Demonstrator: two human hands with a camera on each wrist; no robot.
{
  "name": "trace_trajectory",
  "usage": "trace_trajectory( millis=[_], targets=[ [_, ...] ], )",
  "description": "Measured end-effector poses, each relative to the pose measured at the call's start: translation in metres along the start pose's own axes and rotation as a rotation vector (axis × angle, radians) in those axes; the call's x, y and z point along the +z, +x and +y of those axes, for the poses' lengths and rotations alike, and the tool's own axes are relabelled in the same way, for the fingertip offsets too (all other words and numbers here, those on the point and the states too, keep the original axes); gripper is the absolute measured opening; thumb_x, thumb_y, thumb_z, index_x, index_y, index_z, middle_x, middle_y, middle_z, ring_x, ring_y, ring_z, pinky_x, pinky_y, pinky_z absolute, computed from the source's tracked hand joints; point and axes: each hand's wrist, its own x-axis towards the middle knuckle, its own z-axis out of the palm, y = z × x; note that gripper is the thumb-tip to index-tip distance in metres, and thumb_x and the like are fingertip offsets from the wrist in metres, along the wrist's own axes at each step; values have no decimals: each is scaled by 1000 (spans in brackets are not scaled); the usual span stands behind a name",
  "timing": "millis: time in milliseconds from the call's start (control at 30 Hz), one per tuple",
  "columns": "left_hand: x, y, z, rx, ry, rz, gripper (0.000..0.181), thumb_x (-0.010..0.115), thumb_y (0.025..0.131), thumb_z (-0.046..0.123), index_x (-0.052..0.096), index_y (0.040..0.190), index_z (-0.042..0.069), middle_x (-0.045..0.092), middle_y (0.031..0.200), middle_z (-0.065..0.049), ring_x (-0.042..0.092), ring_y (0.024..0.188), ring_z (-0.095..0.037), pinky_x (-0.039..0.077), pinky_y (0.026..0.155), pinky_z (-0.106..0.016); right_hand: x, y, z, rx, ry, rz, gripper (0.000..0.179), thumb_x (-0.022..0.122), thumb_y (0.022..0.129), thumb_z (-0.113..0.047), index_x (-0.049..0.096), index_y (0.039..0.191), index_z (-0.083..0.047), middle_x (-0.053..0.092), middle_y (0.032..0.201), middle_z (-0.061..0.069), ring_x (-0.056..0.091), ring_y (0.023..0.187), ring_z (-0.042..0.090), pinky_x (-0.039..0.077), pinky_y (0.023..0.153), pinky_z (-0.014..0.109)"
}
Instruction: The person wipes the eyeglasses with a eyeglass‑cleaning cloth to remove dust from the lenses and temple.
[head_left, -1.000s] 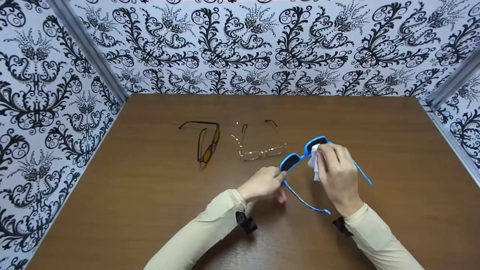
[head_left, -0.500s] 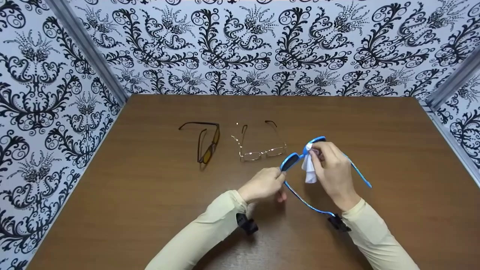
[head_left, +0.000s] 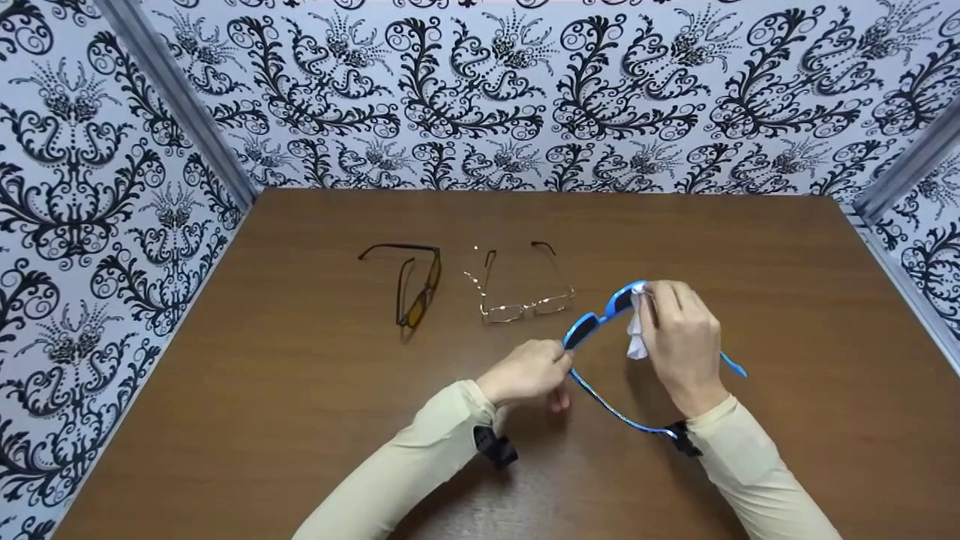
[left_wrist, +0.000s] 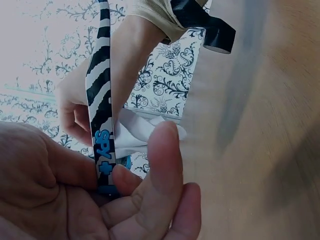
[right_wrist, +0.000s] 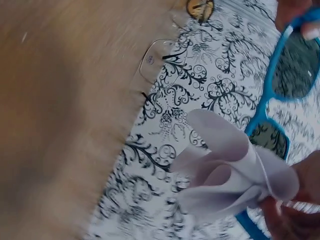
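Observation:
Blue-framed sunglasses (head_left: 581,330) with dark lenses are held up above the table, temples unfolded. My left hand (head_left: 525,369) pinches them at the near hinge corner; in the left wrist view its thumb and index finger grip beside a zebra-striped temple (left_wrist: 101,85) marked "spy". A pale, crumpled cloth (right_wrist: 225,170) is bunched in my right hand (head_left: 684,345). The right fingers pinch that cloth against the far lens, covering part of it. Most of the far temple is hidden behind the right hand.
On the brown table (head_left: 300,420), black-framed glasses with amber lenses (head_left: 420,300) lie at the left. Thin wire-rimmed eyeglasses (head_left: 525,307) with a chain lie beside them. Patterned walls (head_left: 495,97) border the table at the back and sides.
My right hand shifts the cloth left toward the bridge, then back right to the outer part of the far lens. The sunglasses tilt slightly; the left hand barely moves.

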Motion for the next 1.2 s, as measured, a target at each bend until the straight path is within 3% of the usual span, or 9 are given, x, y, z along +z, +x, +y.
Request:
trace_trajectory(
  millis=[100, 200, 300, 533, 667, 800, 933, 1200],
  targets=[
    [1, 1, -1, -2, -6, -9, 29, 42, 103, 17, 58, 83, 2, 66, 57, -3, 65, 51, -12, 48, 66, -20, 1, 1, 2, -66, 105, -1, 8, 68, 83, 4, 64, 90, 5, 64, 86, 17, 62, 78, 33, 51, 69, 46],
    [0, 1, 0, 5, -11, -19, 30, 40, 103, 17, 57, 83, 1, 65, 56, -2, 65, 51, -11, 47, 66, -20, 0, 1, 1, -163, 134, -31, 10, 69, 81, 4, 66, 91, 2, 65, 87, 14, 63, 78, 31, 51, 69, 44],
    [-2, 1, 1, -1, -19, -18, 30, 41, 103, 16, 56, 82, 1, 65, 56, -3, 65, 51, -13, 47, 63, -21, -4, 4, 0, -231, 116, -84, 10, 72, 79, 3, 68, 88, -1, 67, 84, 10, 63, 74, 28, 50, 68, 42],
    [-3, -3, 3, -30, -56, -43, 29, 42, 103, 15, 54, 78, 6, 66, 59, -9, 68, 55, -21, 49, 62, -20, -15, 13, 5, -300, 2, -225, 10, 77, 76, -1, 68, 80, -4, 69, 78, 7, 61, 73, 27, 43, 72, 45],
    [-3, -3, 5, -22, -38, -61, 28, 42, 103, 15, 55, 79, 6, 66, 58, -7, 67, 54, -19, 49, 60, -21, -16, 11, 10, -282, -60, -199, 10, 77, 76, -2, 67, 76, -3, 69, 75, 10, 59, 72, 30, 42, 69, 46],
    [-3, -3, 5, -7, -2, -55, 29, 42, 102, 14, 56, 79, 5, 65, 57, -4, 67, 52, -16, 50, 60, -21, -14, 7, 12, -205, -92, -84, 8, 71, 80, 0, 64, 76, 0, 66, 74, 13, 56, 70, 34, 42, 64, 46],
    [-1, -3, 7, -3, 9, -45, 29, 42, 103, 15, 58, 81, 4, 64, 56, -2, 66, 51, -15, 50, 63, -19, -11, 7, 13, -158, -46, 3, 6, 69, 80, 3, 63, 79, 2, 65, 77, 14, 54, 69, 36, 41, 62, 46],
    [2, -2, 9, 13, 6, -33, 29, 42, 103, 17, 57, 80, 6, 65, 55, -2, 65, 49, -12, 49, 59, -20, -11, 4, 17, -224, 78, -62, 11, 77, 76, 0, 71, 85, -3, 68, 80, 9, 56, 69, 30, 41, 63, 44]
  ],
)
